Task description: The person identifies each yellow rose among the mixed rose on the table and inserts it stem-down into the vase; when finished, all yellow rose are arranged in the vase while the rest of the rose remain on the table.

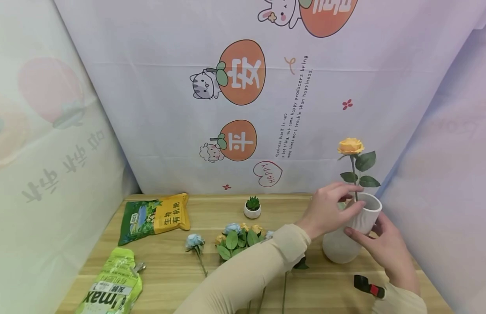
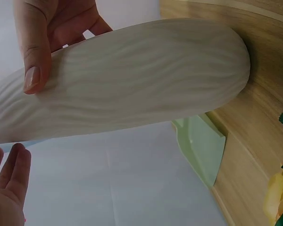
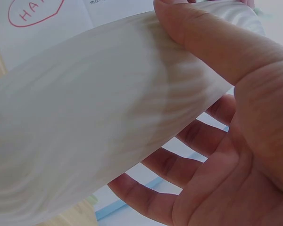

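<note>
At the right of the head view stands a tall white vase (image 1: 342, 247) with a rippled surface. Its mouth leans to the right. A yellow rose (image 1: 350, 146) with green leaves rises from the mouth. My left hand (image 1: 332, 208) is at the rim, thumb and index finger about the rose's stem; the exact contact is partly hidden. My right hand (image 1: 389, 248) grips the vase's upper part from the right. In the right wrist view, its thumb lies across the vase (image 3: 85, 99), with the other fingers on the far side.
Blue and yellow roses (image 1: 236, 240) lie mid-table, with a single blue rose (image 1: 194, 241) to their left. Behind sits a small potted succulent (image 1: 252, 207). A fertilizer bag (image 1: 154, 218) and a clipped green bag (image 1: 113, 283) lie left. A pale green object (image 2: 203, 146) is near the vase.
</note>
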`<state>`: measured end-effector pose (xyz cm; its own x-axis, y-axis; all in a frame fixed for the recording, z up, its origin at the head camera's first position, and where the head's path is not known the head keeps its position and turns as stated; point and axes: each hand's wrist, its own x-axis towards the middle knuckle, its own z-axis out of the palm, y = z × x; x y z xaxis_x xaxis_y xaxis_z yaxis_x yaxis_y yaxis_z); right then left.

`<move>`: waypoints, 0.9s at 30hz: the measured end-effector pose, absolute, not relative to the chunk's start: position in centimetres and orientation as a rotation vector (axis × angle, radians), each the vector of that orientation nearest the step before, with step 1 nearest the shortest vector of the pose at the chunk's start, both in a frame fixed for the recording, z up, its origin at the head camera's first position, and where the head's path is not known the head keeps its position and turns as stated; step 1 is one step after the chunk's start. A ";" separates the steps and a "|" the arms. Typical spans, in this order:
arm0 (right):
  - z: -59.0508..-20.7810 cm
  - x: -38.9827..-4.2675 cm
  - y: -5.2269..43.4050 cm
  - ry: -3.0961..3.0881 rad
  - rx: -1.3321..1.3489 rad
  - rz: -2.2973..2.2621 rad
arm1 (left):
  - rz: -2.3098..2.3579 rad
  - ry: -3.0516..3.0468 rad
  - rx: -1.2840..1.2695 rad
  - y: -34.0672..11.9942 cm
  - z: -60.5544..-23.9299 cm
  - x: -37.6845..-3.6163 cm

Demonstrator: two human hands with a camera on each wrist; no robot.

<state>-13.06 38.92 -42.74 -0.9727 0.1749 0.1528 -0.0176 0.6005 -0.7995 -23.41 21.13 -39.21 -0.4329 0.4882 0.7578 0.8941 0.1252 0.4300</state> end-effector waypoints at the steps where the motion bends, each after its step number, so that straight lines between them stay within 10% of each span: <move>1: -42.8 -13.1 38.9 -2.611 -0.131 1.308 | -1.234 -1.985 -1.337 21.1 -39.3 -23.4; 27: -42.6 -13.0 39.0 -2.612 -0.115 1.311 | -1.138 -2.122 -1.419 20.6 -40.1 -23.5</move>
<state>-13.04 38.97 -42.64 -0.9736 0.1659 0.1569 -0.0266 0.6000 -0.7995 -23.48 20.55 -40.14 -0.4401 0.6097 0.6592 0.8864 0.1776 0.4275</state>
